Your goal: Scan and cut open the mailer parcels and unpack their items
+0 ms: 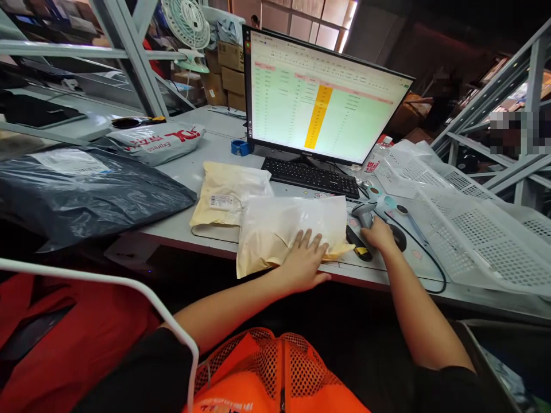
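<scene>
Envelope (271,229) and scanner (364,216) are under the two hands near the front edge of the desk (220,133). At the left end of the desk, a dark plastic bag (129,195) with a white label reaches past the front edge. Behind it lies a grey bag (157,144) with red lettering, and sunglasses (131,122) are just beyond that. Farther back are a pale green fan (188,23) and stacked cardboard boxes (232,74). A second envelope (224,192), bearing a printed label, lies near the front edge, touching the first one on its right. A blue tape roll (240,147) stands behind it, beside the monitor (275,103).

The first envelope, pale and creased, lies across the front edge, its lower left corner jutting over. The left hand (305,259) rests palm down on its lower right part, open, fingers slightly apart, gripping nothing. Behind the envelope is a black keyboard (310,176). To the right, a black and yellow tool (360,245) lies near the front edge. The right hand (379,234) is curled around the scanner's handle, its fingers partly hidden. A black mouse (399,237) is just beside it, and white plastic baskets (482,241) cover the right end.
</scene>
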